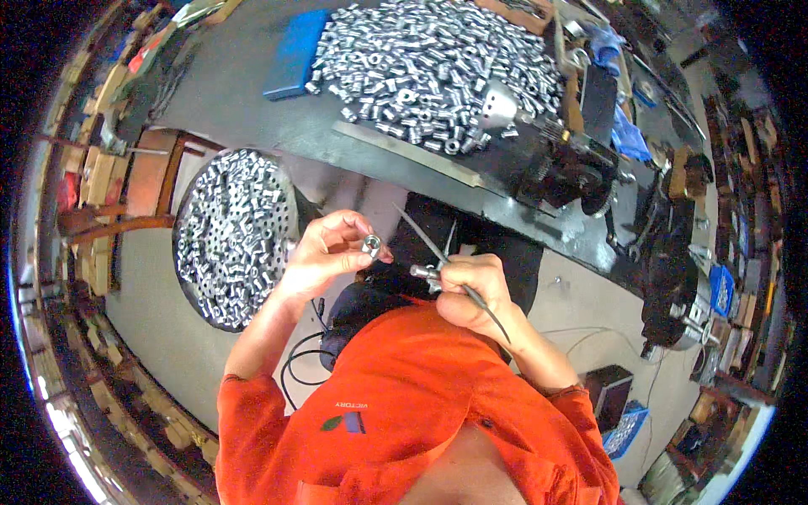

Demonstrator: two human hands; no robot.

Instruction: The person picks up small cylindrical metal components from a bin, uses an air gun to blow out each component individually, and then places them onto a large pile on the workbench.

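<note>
My left hand (326, 254) pinches a small hollow metal fitting (371, 244) between thumb and fingers, its open round end showing. Just to the right, my right hand (476, 288) is closed round a slim, tapered grey file (419, 229), which slants with its point up and to the left. Small shiny metal fittings (425, 273) also stick out from the right hand's fingers, facing the left hand; how many is unclear. Both hands are above my lap, a short gap apart. A large heap of similar fittings (438, 71) lies on the dark workbench (215, 88) beyond them.
A round perforated tray (288, 202) with many fittings stands at left, beside a wooden chair (153, 175). On the bench are a blue bin (295, 55) and, to the right, a dark vise-like machine (572, 172). A blue crate (627, 427) sits low at right; a black cable (290, 362) curls at left.
</note>
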